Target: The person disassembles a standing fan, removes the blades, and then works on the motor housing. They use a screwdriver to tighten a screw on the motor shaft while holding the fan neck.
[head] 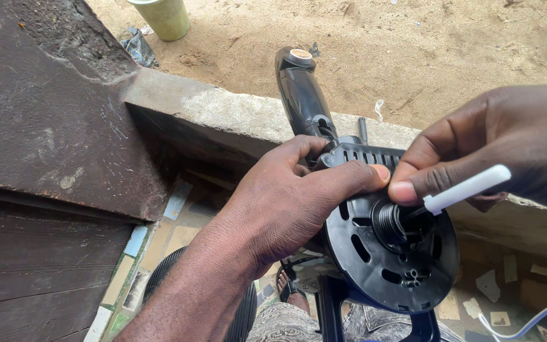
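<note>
Black power tool (375, 234) held mid-frame above lap, before concrete ledge (223, 107). Long axis runs from round vented housing, lower right, up to handle end, top centre, pointing away from camera. Left hand (286, 202) wraps tool body, grip closed, thumb along vented edge. Right hand (495, 145) pinches white-handled tool (466, 188), grip closed, tip at ribbed centre hub. Tip itself hidden. Housing's lower edge cut off. White cable (527, 323) bottom right, green cup (163, 16) top, both partly out of frame.
</note>
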